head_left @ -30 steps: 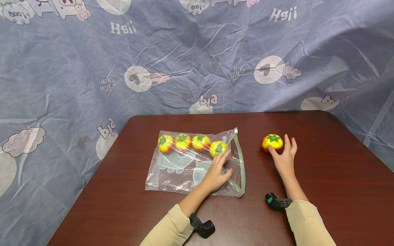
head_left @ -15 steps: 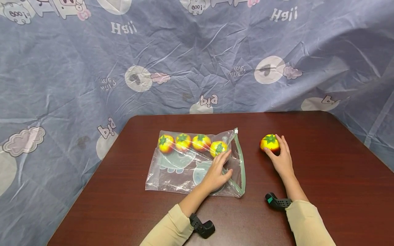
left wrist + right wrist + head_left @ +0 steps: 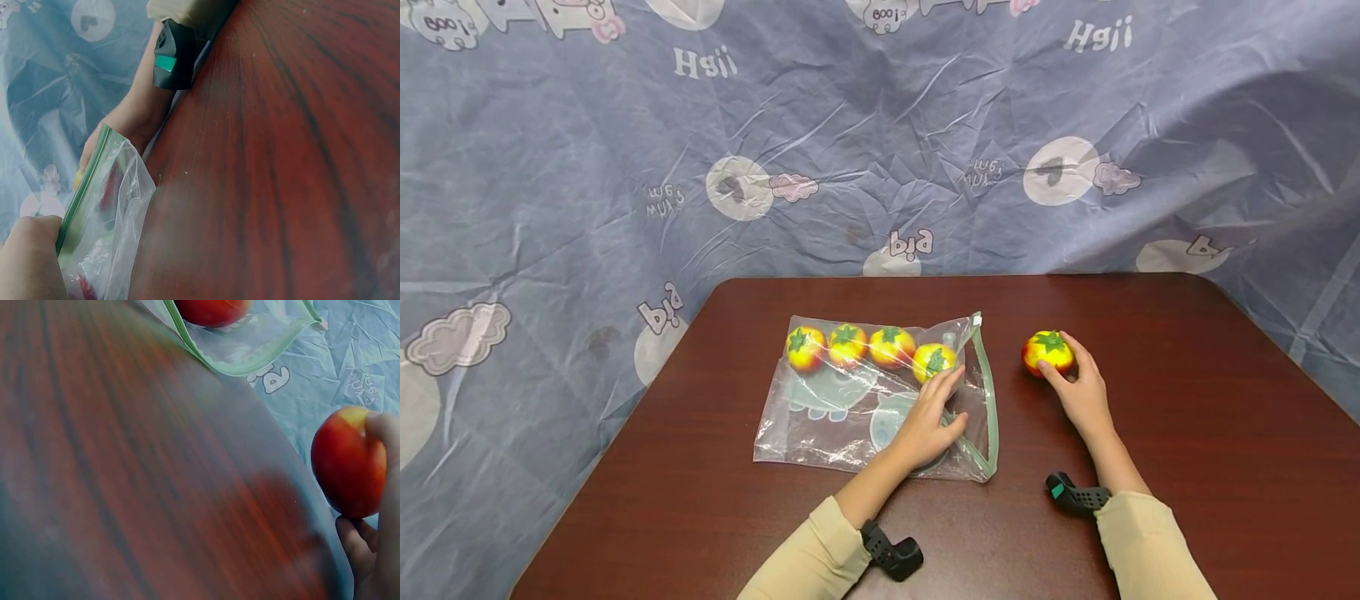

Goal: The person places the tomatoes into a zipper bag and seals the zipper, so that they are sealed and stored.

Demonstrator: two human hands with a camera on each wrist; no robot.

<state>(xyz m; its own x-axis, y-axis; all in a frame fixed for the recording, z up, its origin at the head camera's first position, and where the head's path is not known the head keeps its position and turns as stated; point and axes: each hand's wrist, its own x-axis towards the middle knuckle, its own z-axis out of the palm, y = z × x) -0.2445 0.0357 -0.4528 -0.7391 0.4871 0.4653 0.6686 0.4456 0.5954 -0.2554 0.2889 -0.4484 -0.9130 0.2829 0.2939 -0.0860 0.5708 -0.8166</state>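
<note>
My right hand (image 3: 1086, 398) grips a red-and-yellow fruit (image 3: 1043, 350) with a star-shaped green leafy top, thumb on its near side and fingers round its right. In the right wrist view the fruit's smooth red side (image 3: 340, 472) shows beside the thumb. My left hand (image 3: 920, 433) lies over the mouth end of a clear zip bag (image 3: 831, 446) and holds back its upper lip, so the mouth gapes to the right. Inside the bag several like fruits form a row along the far side, the rightmost fruit (image 3: 928, 360) near my left fingertips. The left wrist view shows the thumb at the green zip edge (image 3: 81, 190).
A dark red wooden table (image 3: 1217, 400) bears everything. Behind it hangs a blue printed cloth (image 3: 880, 125). Each wrist wears a black band, the left band (image 3: 895, 557) and the right band (image 3: 1077, 493) both above the table's near part.
My right hand has closed its fingers round the loose fruit and brought it a little left, toward the bag's mouth. The left hand and the bag have stayed put.
</note>
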